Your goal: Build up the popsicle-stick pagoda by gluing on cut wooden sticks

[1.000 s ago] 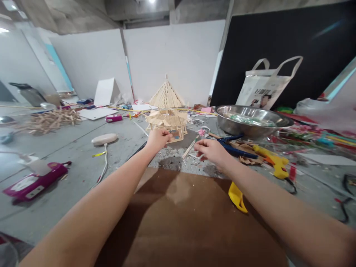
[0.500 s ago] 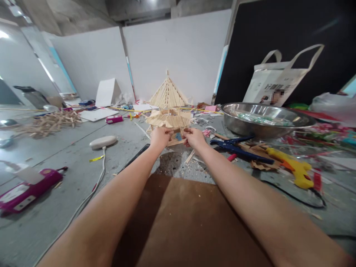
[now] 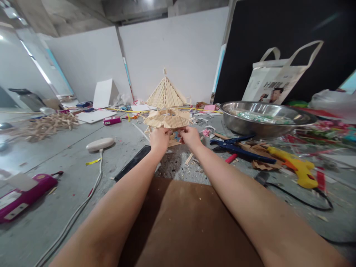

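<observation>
A model pavilion of pale wooden sticks stands in front of me, with a pointed upper roof (image 3: 166, 92) and a wider lower roof (image 3: 175, 121). My left hand (image 3: 160, 139) is closed in a pinch under the front eave of the lower roof. Opposite it, my right hand (image 3: 190, 136) is pinched too, a short gap to the right. A small wooden piece (image 3: 174, 129) spans the fingertips of both hands, right at the eave; fingers partly hide it, and I cannot tell whether it touches the roof. Behind the hands a bit of blue shows inside the model's base.
To the right lie blue pliers-like clamps (image 3: 241, 148), a yellow glue gun (image 3: 296, 167) with its cord, and a steel basin (image 3: 267, 118). On the left are a white cabled device (image 3: 100, 144), a purple power strip (image 3: 27, 196) and piled sticks (image 3: 52, 124). A brown board (image 3: 178, 222) lies nearest me.
Both hands have moved up slightly with the wooden piece, from below the lower roof to its front eave. The view has shifted a little.
</observation>
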`<action>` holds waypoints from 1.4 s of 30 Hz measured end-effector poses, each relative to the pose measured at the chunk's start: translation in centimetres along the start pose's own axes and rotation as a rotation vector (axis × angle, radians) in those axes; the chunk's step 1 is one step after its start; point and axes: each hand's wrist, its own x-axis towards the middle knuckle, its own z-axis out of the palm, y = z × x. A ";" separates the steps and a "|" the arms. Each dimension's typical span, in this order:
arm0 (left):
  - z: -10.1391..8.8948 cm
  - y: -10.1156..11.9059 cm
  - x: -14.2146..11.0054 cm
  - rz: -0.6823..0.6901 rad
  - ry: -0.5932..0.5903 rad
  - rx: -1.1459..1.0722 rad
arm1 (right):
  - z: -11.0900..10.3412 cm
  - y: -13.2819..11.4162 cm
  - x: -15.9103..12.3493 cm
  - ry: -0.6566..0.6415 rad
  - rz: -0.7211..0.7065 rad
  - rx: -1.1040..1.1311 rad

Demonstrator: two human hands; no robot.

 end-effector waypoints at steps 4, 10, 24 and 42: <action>0.5 -0.2 -0.2 0.034 0.019 -0.014 | 0.3 0.2 0.1 0.022 -0.018 0.007; 1.4 -0.8 -0.1 0.039 0.062 -0.061 | 0.4 0.5 0.1 0.081 -0.024 -0.019; 1.7 -0.8 -0.2 0.040 0.090 -0.066 | 0.3 0.3 -0.6 0.192 -0.156 -0.334; 1.7 -1.0 -0.2 0.074 0.089 -0.158 | 0.4 0.7 -0.4 0.184 -0.210 -0.370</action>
